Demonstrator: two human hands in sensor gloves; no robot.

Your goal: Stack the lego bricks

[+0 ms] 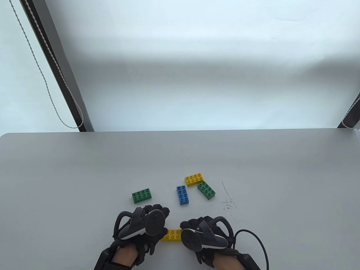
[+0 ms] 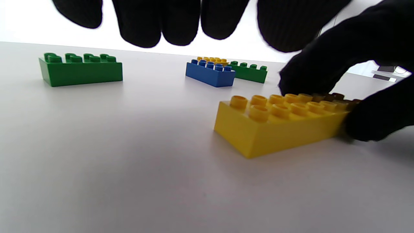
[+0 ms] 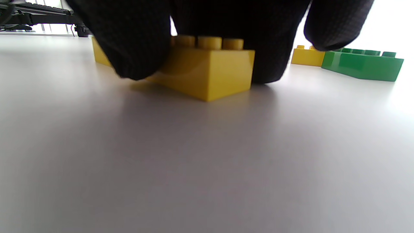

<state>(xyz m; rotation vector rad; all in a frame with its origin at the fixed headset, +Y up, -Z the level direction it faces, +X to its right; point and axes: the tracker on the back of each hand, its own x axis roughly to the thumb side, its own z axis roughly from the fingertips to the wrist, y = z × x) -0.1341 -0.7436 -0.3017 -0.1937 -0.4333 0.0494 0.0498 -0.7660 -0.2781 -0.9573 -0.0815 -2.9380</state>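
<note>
Yellow brick within right grip

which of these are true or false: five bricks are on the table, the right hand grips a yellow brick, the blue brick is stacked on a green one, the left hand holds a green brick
1. Five bricks lie on the table. True.
2. The right hand grips the near yellow brick. True.
3. The blue brick is stacked on a green one. False: it lies alone on the table.
4. The left hand holds the left green brick. False: that brick lies untouched beyond the hand.
</note>
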